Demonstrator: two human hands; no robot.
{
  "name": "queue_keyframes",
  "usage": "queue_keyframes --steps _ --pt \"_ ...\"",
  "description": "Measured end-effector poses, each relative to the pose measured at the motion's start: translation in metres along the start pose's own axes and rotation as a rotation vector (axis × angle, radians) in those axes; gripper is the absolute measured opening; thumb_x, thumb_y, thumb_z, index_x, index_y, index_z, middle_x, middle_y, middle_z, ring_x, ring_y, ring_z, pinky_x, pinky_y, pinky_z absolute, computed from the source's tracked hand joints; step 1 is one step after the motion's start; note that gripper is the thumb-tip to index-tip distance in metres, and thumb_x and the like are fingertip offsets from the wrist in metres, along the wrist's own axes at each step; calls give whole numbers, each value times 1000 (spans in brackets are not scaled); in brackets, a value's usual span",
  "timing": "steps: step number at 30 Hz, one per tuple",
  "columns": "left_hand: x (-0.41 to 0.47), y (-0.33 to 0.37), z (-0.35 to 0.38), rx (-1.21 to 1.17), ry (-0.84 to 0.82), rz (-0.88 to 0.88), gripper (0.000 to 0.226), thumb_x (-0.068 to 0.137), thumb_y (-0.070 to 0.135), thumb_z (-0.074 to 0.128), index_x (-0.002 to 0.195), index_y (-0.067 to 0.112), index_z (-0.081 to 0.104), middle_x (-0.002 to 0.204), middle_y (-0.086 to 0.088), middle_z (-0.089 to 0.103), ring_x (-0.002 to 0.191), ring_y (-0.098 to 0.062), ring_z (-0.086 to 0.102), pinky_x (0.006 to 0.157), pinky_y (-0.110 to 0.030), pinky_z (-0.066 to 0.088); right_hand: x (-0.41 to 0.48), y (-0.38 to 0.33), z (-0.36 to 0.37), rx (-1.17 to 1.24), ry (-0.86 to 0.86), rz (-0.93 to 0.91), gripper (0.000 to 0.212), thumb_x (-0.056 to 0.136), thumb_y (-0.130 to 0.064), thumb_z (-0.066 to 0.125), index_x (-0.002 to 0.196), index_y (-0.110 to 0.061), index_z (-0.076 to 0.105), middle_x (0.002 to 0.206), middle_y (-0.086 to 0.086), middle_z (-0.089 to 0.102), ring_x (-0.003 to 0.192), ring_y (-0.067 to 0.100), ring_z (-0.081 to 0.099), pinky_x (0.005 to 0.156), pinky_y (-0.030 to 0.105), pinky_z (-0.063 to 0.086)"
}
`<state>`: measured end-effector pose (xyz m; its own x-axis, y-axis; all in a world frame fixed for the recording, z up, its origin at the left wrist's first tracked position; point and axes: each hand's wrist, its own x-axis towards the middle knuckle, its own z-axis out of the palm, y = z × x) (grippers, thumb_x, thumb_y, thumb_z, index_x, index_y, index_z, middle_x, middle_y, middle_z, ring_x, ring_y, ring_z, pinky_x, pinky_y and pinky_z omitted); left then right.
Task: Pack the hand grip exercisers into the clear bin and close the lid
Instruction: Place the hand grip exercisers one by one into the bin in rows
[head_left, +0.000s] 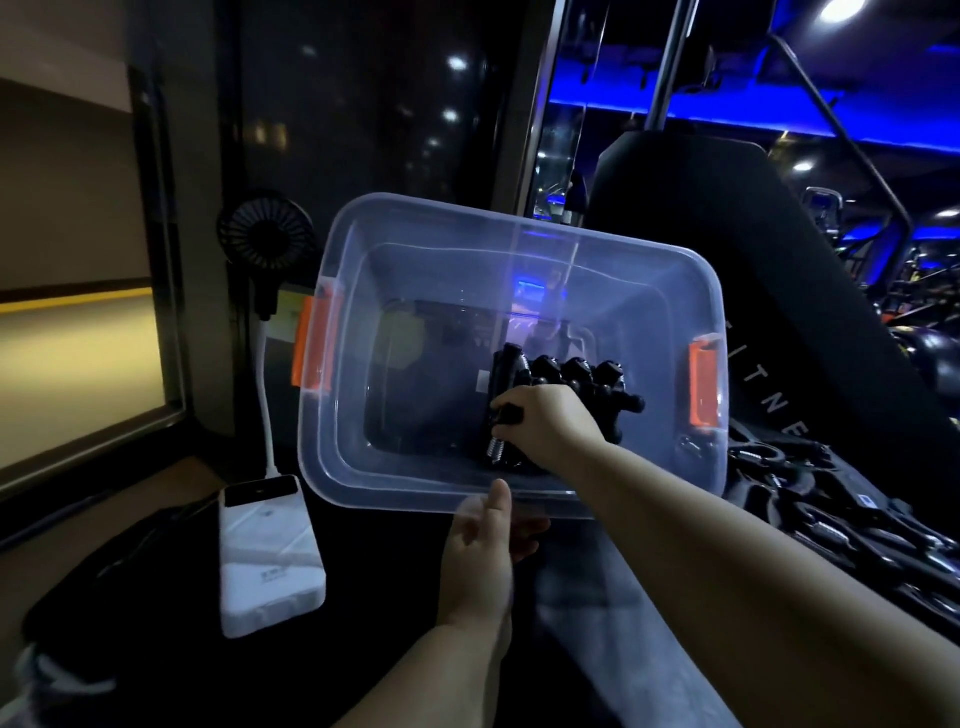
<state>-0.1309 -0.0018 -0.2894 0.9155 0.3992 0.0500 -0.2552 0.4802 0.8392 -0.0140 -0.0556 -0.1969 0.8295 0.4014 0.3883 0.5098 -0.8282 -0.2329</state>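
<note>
While steadying, left hand (483, 545): is pinching the rim of the clear bin (332, 457), lower centre.
Right hand (550, 423): is gripping a hand grip exerciser (571, 376) inside.
Care: laying it flat is likely saving room.

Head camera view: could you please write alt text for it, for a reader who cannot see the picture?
A person's right hand holds a black hand grip exerciser inside a lidless clear bin, while the left hand grips its near rim. More exercisers lie to the right; a white power bank and small fan sit to the left.
</note>
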Motion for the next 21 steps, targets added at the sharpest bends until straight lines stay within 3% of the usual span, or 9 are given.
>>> queue_keyframes --steps 5,9,12,15,21 --pt "0 -1 -1 -42 -9 -6 28 93 34 54 88 7 60 78 -15 71 74 -25 69 60 -27 51 13 -4 7 -180 1 -1 39 78 -46 69 116 -43 64 114 -8 66 105 17 59 72 25 42" --pt "2 -1 -1 -123 -1 -44 26 84 34 59 85 9 58 72 -13 70 67 -24 69 57 -26 50 26 -8 2 -225 -35 -44 40 75 -45 72 114 -42 65 115 -11 64 108 15 57 71 24 36" --pt "2 -2 -1 -102 -8 -10 38 75 45 60 85 8 59 73 -16 71 70 -26 70 61 -29 51 28 -3 0 -217 -42 -45 40 74 -46 73 113 -42 66 113 -11 66 106 15 58 72 24 40" --pt "0 -5 -1 -61 -2 13 39 82 46 58 85 7 62 78 -18 72 77 -29 71 63 -28 52 24 7 4 -161 5 -16 41 74 -50 73 114 -44 66 112 -9 67 105 16 60 79 26 46" --pt "0 -6 -3 -24 15 16 39 85 48 57 78 10 63 81 -18 72 80 -30 71 66 -30 51 18 9 13 -234 14 -16 40 75 -50 71 114 -46 63 110 -9 57 103 17 58 71 26 39"
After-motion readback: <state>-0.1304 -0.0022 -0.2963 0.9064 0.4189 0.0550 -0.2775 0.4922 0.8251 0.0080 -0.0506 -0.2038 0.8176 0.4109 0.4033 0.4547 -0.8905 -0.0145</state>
